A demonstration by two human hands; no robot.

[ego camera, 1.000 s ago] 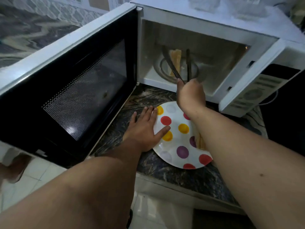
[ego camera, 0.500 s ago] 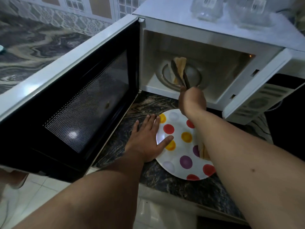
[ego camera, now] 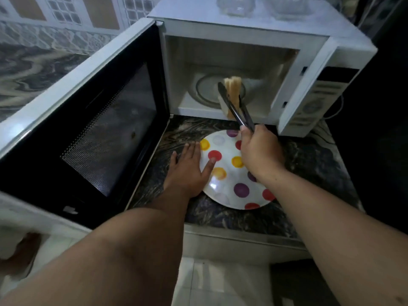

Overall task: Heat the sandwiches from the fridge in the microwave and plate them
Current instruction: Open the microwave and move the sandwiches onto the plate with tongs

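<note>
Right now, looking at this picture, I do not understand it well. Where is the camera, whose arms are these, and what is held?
The camera sits on a person's head and looks down, so both arms belong to that person. There is no machine arm here. The right hand holds dark tongs, and the tongs grip a sandwich in front of the open microwave. Its door is swung wide to the left. The left hand lies flat on the marble counter, its thumb on the edge of a white plate with coloured dots. The plate rests on the counter below the microwave opening. Glass items stand on top of the microwave, too blurred to name.
</note>
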